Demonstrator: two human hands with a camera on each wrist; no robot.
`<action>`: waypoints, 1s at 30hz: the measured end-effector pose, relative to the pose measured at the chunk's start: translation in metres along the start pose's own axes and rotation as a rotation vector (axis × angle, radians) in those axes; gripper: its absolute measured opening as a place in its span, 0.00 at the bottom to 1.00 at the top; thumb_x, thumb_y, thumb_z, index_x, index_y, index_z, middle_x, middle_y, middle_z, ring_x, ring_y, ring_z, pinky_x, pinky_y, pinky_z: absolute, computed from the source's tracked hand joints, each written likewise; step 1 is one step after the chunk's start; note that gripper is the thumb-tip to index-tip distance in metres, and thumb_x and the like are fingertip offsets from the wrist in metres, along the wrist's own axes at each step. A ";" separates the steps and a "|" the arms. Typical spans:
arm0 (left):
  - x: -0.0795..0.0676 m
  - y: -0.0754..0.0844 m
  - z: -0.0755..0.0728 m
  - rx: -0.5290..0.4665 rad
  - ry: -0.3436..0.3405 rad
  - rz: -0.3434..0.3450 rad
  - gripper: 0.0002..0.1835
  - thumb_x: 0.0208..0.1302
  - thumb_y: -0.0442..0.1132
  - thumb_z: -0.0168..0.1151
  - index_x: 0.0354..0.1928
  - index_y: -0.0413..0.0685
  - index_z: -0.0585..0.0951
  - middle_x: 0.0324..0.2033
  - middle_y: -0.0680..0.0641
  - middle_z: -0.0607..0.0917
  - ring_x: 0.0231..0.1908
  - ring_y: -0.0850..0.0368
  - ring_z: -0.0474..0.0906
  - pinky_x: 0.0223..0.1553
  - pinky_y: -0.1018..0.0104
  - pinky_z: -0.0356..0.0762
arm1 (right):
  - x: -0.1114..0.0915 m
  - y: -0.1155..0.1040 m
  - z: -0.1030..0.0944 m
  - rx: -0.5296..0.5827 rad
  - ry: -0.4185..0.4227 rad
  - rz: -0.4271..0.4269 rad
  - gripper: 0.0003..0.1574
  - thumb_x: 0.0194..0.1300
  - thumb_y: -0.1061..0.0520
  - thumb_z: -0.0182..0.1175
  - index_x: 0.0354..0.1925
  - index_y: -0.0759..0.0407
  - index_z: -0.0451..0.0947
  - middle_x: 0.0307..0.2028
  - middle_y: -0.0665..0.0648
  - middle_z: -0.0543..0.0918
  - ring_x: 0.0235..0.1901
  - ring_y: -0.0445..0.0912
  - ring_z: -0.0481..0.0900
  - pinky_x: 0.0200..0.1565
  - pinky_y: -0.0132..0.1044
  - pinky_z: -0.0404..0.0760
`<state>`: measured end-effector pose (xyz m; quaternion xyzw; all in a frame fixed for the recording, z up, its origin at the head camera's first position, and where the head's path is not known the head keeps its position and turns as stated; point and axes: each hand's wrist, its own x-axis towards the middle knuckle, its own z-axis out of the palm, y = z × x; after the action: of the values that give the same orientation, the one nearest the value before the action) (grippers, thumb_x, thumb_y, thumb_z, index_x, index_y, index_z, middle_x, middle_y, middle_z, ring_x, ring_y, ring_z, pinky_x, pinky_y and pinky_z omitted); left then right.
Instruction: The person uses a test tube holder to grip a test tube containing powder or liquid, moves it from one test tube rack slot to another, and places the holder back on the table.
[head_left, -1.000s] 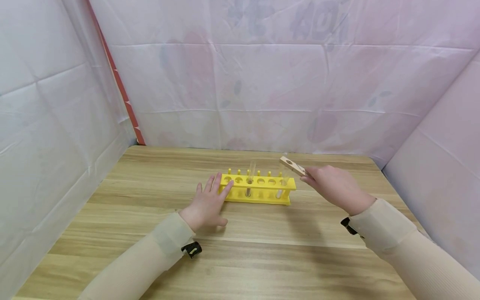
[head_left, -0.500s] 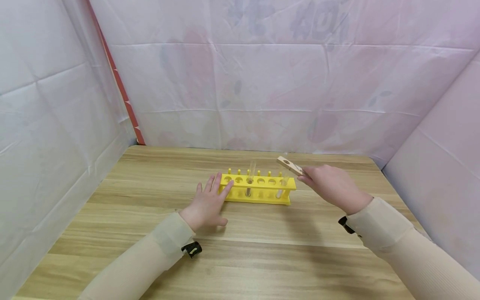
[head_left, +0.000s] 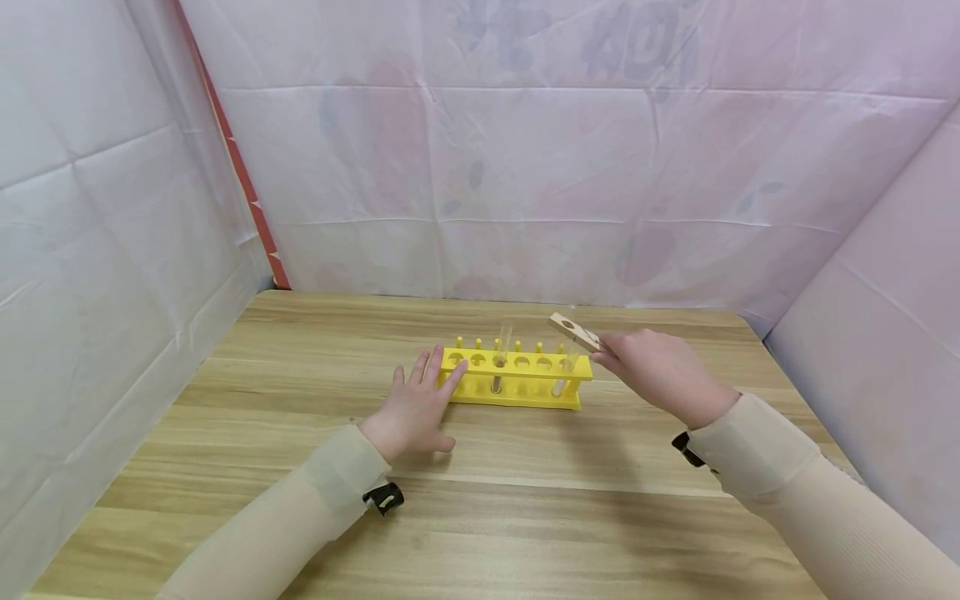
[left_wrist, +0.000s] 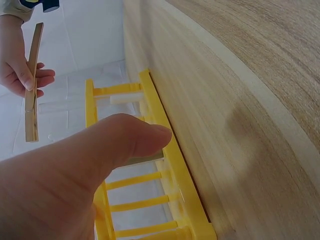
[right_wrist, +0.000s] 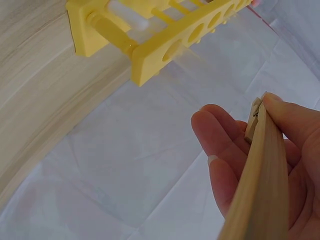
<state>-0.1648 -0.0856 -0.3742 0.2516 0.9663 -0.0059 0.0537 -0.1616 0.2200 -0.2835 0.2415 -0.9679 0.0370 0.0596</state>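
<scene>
A yellow test tube rack (head_left: pixel 525 373) stands on the wooden table. My left hand (head_left: pixel 408 412) rests its spread fingers on the rack's left end, the thumb held apart in front. One test tube (head_left: pixel 505 337) with dark contents stands in a middle hole. Another test tube (head_left: pixel 570 364) with something white at its bottom stands in the rightmost hole. My right hand (head_left: pixel 667 373) grips a wooden test tube holder (head_left: pixel 576 332) by its handle, thumb pressing on it in the right wrist view. The holder's tip overlaps the right tube's upper part in the head view; contact cannot be told.
The wooden table (head_left: pixel 480 533) stretches around the rack. Pale sheets (head_left: pixel 525 167) hang behind and at both sides of it. A red strip (head_left: pixel 240 167) runs down the back left corner. Short yellow pegs (head_left: pixel 517 346) rise along the rack's back.
My right hand has shifted slightly left with the test tube holder, bringing its tip farther across the right tube. The left hand and the rack have stayed in place.
</scene>
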 end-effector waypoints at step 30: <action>0.002 0.002 -0.001 0.028 0.001 0.015 0.60 0.45 0.65 0.65 0.74 0.51 0.43 0.70 0.32 0.38 0.68 0.34 0.44 0.59 0.33 0.52 | 0.005 -0.006 0.004 0.023 0.003 -0.030 0.16 0.64 0.54 0.59 0.22 0.52 0.66 0.14 0.47 0.63 0.14 0.40 0.57 0.18 0.32 0.59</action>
<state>-0.1659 -0.0829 -0.3733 0.2596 0.9643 -0.0189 0.0498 -0.1636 0.2123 -0.2862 0.2564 -0.9636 0.0474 0.0589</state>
